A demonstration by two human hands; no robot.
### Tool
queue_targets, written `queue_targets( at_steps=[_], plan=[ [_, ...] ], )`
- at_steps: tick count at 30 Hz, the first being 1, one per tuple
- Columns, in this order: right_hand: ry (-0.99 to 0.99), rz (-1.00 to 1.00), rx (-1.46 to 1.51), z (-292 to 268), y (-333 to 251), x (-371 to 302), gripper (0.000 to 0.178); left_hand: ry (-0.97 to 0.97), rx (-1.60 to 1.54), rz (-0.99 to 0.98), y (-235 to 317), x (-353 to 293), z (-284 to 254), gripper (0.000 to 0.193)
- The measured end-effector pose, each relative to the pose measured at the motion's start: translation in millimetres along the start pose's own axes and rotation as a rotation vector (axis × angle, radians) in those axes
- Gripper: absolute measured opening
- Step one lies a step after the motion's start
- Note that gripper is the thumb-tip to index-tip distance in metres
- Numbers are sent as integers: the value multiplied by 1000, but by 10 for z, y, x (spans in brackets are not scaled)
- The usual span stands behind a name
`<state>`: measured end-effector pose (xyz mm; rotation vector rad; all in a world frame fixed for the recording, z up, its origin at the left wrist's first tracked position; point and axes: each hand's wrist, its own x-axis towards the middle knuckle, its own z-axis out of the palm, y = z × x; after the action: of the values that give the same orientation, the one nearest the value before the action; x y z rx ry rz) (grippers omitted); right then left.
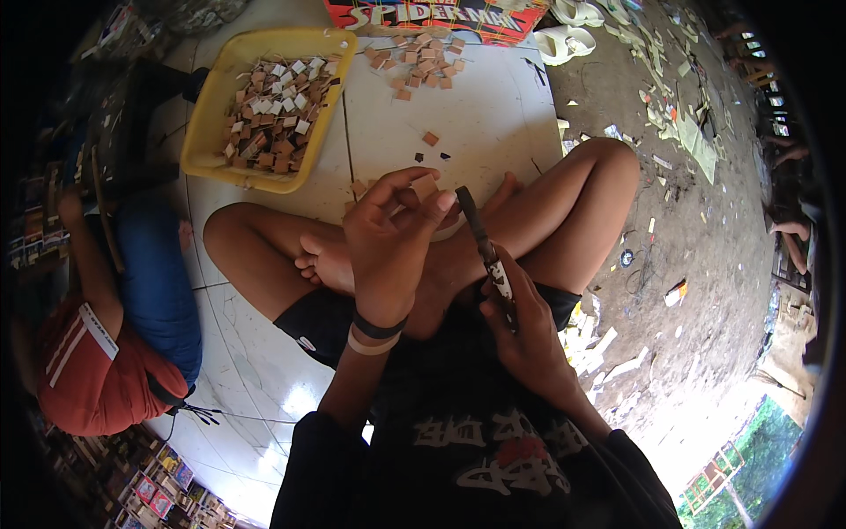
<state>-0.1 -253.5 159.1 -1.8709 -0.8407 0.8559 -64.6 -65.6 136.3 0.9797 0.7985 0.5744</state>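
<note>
I have the left hand (pixel 379 238) pinching a small brown square (pixel 424 186) above the crossed legs (pixel 573 189), and the right hand (pixel 529 331) wrapped around a dark narrow-bladed tool (pixel 476 225). Its tip stands just beside the left thumb; I cannot tell whether they touch. Beyond, I see a filled yellow basin (pixel 202 119) and a pile of brown squares (pixel 427 63).

Brown square (pixel 424 186); black-and-white handle (pixel 500 279); yellow basin (pixel 203 123)

From here, the right hand (pixel 529 337) hides part of the tool (pixel 478 231); those dark scraps (pixel 419 157) look too small to identify; the red printed sheet (pixel 436 19) is cut off above.
</note>
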Motion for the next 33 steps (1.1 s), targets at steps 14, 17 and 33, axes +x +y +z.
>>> queue_targets(
  at_steps=[14, 17, 33],
  plan=[
    [-77, 54, 68, 15, -1, 17, 60, -160, -120, -163, 39, 44, -57, 41],
    [-296, 222, 465, -103, 11, 7, 56, -182, -226, -216, 3, 41, -91, 42],
    [-252, 366, 495, -180, 15, 50, 57, -152, -114, -49, -79, 122, -280, 23]
  ],
)
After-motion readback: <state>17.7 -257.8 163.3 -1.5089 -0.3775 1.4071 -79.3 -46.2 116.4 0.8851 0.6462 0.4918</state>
